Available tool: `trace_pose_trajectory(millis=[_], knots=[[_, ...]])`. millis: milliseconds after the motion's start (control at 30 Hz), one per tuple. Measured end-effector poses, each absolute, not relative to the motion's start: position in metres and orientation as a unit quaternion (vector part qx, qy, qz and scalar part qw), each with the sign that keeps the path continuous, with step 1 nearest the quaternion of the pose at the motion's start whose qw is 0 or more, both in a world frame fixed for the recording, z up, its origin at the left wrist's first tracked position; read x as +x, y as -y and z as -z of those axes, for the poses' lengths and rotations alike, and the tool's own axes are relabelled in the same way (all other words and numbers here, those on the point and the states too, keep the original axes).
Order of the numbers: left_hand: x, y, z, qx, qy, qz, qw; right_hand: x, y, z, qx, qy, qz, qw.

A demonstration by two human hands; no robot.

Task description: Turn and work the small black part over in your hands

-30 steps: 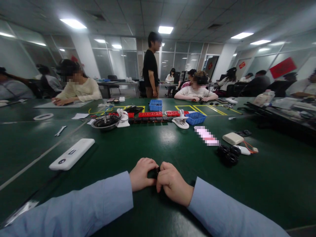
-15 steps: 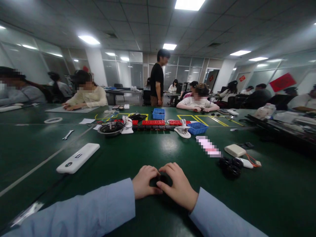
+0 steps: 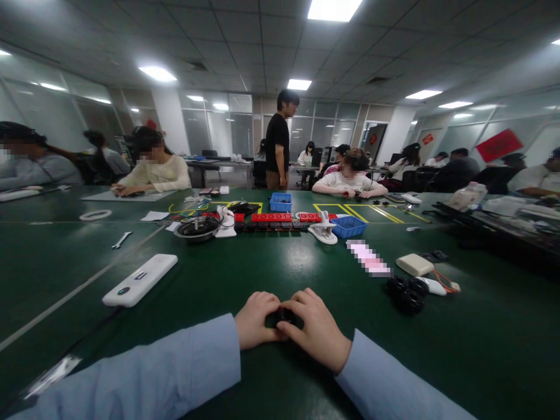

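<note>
My left hand (image 3: 259, 321) and my right hand (image 3: 315, 328) meet over the green table just in front of me. Their fingers curl around a small black round part (image 3: 286, 315), which lies largely hidden between them. Both thumbs come together on its near side and the index fingers touch on its far side. To the right sits a cluster of several shiny black ring-shaped parts (image 3: 406, 294).
A white power bank-like device (image 3: 140, 281) lies at left, near a wrench (image 3: 121, 240). Across the middle stand red-topped strips (image 3: 271, 217), a white clamp (image 3: 324, 229) and blue bins (image 3: 349, 226), (image 3: 280, 202). A cream box (image 3: 415, 265) is at right; people sit beyond.
Both hands stay in the same place, with the fingers shifting only slightly around the black part, which shows a little more. The view has moved very slightly.
</note>
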State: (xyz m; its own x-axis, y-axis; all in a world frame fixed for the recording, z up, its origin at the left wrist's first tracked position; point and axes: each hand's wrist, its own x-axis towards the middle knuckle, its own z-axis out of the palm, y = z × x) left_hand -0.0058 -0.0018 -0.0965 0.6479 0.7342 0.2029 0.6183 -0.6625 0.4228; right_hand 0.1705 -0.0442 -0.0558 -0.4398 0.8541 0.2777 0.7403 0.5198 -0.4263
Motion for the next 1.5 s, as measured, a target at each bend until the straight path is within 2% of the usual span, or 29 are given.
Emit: trace_pose_trajectory(millis=[533,833,1233,1500], knots=[[-0.006,0.001,0.095,0.891,-0.373,-0.185,0.184,0.176,0.041,0.052,-0.382,0.879,-0.171,0.228],[-0.007,0.0,0.098,0.899,-0.365,-0.176,0.164,0.173,0.039,0.056,-0.329,0.889,-0.183,0.262],[-0.005,0.002,0.094,0.893,-0.373,-0.185,0.172,0.17,0.037,0.064,-0.329,0.886,-0.183,0.27],[-0.005,0.0,0.102,0.894,-0.364,-0.201,0.165,0.166,0.039,0.069,-0.301,0.881,-0.195,0.309]])
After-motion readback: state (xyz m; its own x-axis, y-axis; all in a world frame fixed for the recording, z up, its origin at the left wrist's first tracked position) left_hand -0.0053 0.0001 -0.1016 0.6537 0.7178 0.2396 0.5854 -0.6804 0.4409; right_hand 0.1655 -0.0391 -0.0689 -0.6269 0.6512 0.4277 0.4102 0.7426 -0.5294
